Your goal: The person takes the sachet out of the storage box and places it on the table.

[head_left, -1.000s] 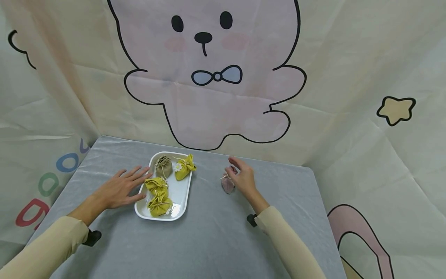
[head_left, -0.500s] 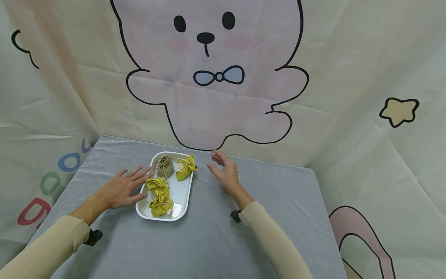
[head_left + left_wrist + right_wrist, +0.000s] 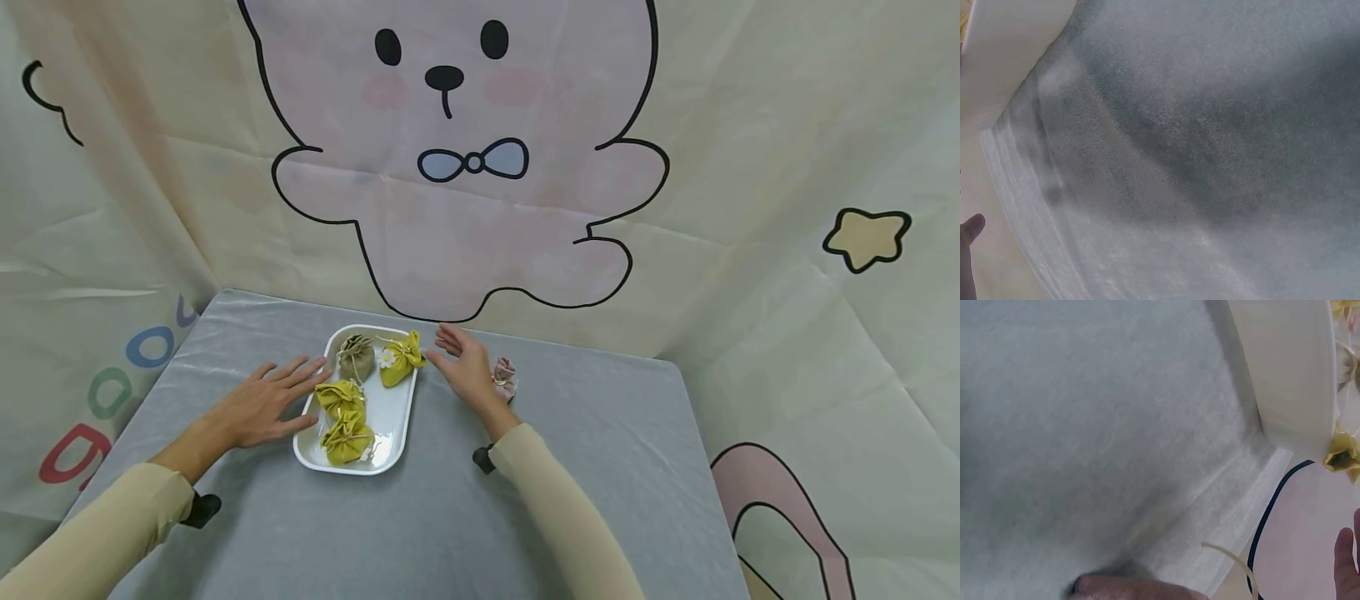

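Head view: left hand [image 3: 258, 410] and right hand [image 3: 468, 372] are outstretched over grey tablecloth [image 3: 405, 533], bear-printed fabric [image 3: 472, 233] behind

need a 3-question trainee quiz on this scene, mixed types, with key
1. Count: how many yellow pouches are in the tray?
2. True or false: the olive pouch lies outside the tray.
3. Fill in: in the head view, the ____ hand is between the tray and the pink pouch.

Key
1. Three.
2. False; it is in the tray, toward the far end.
3. Right; the right hand has the tray on one side and the pink pouch on the other.
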A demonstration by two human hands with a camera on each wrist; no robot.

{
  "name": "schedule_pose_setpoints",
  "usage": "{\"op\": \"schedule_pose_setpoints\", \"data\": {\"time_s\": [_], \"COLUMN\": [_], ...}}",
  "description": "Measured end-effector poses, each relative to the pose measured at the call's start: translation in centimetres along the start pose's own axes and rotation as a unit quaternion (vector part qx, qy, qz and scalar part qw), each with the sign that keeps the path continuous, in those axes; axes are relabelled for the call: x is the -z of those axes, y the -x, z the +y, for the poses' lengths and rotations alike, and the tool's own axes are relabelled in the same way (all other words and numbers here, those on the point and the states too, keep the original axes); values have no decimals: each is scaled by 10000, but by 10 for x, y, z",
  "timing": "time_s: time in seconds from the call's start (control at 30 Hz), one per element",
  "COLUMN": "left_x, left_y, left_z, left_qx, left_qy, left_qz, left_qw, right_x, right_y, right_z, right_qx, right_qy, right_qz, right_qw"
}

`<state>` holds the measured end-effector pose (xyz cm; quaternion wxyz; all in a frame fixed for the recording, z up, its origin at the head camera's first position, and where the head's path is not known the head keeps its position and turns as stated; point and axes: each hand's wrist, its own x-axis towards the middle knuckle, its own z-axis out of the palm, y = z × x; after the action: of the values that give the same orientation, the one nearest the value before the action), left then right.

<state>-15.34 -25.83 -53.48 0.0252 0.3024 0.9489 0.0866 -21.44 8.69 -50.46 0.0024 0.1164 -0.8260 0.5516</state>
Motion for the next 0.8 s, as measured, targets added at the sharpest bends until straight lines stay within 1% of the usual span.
{"op": "schedule_pose_setpoints", "data": {"time_s": [0.17, 0.27, 0.37, 0.57, 0.8], "left_x": [0, 0, 0, 1, -1], "left_y": [1, 1, 1, -1, 0], "left_z": [0, 0, 0, 0, -1], "left_qx": [-70, -80, -75, -100, 19], "left_qy": [21, 15, 8, -38, -11], "left_qz": [142, 177, 206, 277, 73], "left_qw": [9999, 9998, 9998, 9996, 10000], "right_x": [-8, -12, -15, -22, -29], "right_y": [-4, -6, -7, -9, -13], "right_z": [2, 5, 7, 8, 7], "right_qx": [-239, -254, -225, -301, -344], "right_qy": [-400, -639, -740, -570, -299], "right_qz": [80, 141, 57, -127, -271], "right_qw": [9989, 9975, 9970, 9978, 9986]}}
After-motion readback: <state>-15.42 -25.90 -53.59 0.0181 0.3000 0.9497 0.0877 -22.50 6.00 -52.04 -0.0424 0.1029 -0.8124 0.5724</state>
